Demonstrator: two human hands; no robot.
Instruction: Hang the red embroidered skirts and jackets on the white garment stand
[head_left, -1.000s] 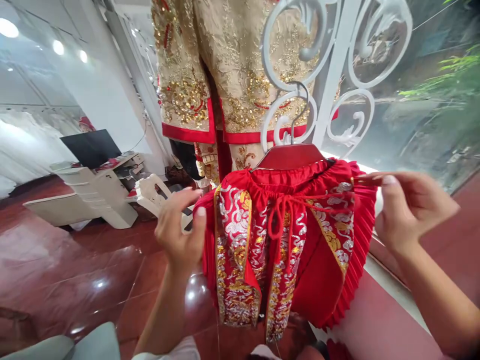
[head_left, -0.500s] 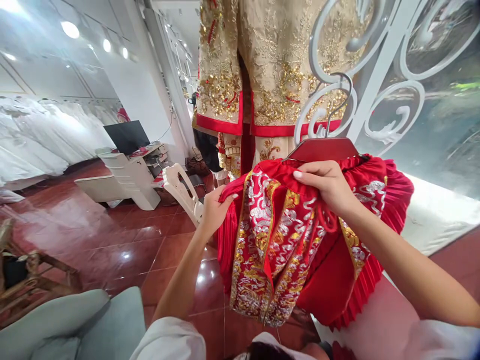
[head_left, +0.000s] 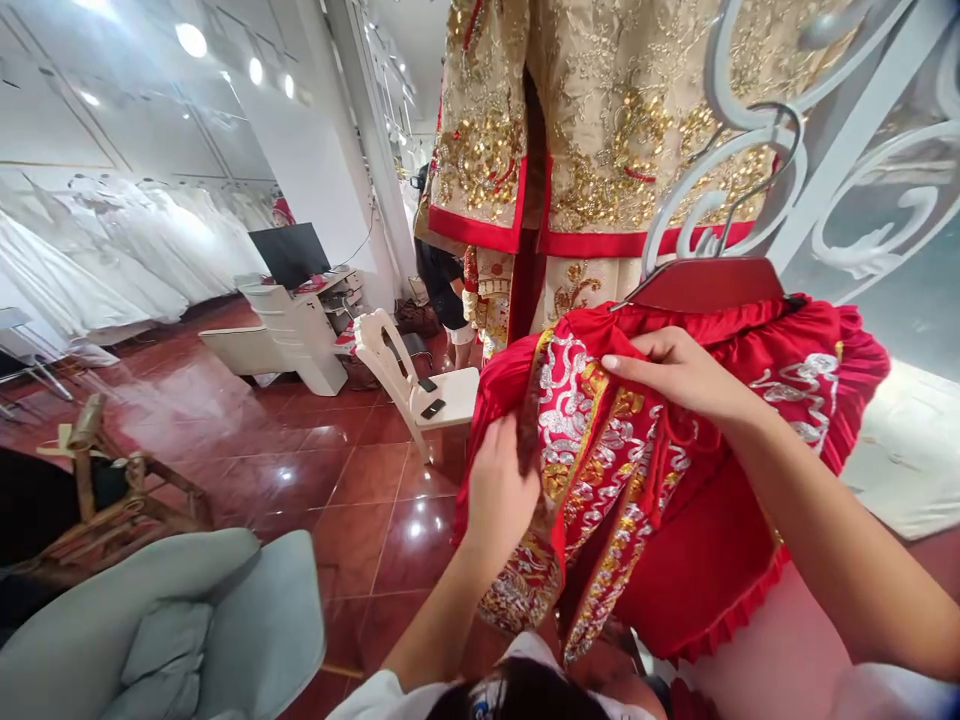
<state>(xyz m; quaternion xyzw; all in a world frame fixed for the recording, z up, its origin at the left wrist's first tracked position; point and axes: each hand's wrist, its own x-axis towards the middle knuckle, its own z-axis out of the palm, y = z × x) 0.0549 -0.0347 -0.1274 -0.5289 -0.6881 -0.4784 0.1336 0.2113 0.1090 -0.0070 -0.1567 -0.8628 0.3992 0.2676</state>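
A red pleated skirt (head_left: 697, 540) with gold and silver embroidered panels hangs by its waistband from a hanger with a dark red bar (head_left: 709, 286). My right hand (head_left: 679, 375) is closed on the gathered red cloth just below the waistband, thumb stretched along the top of an embroidered panel (head_left: 566, 400). Lower down on the left side, my left hand (head_left: 504, 495) is bent around the skirt's edge, between the pleats and the panel. Cloth partly hides its thumb and fingertips. Red cord ties dangle below my right hand.
The hanger hooks onto white scrolled metalwork (head_left: 799, 150). Behind hangs a beige and gold garment (head_left: 600, 130) with red trim. To the left stand a white chair (head_left: 457, 395) carrying two dark phone-like objects, a desk with a monitor (head_left: 289, 255), and a grey-green armchair (head_left: 262, 610). Another person (head_left: 442, 285) is farther back.
My left hand has left the upper side edge of the skirt and moved lower, in by the panel. The panels hang farther apart at the bottom. The view has swung left.
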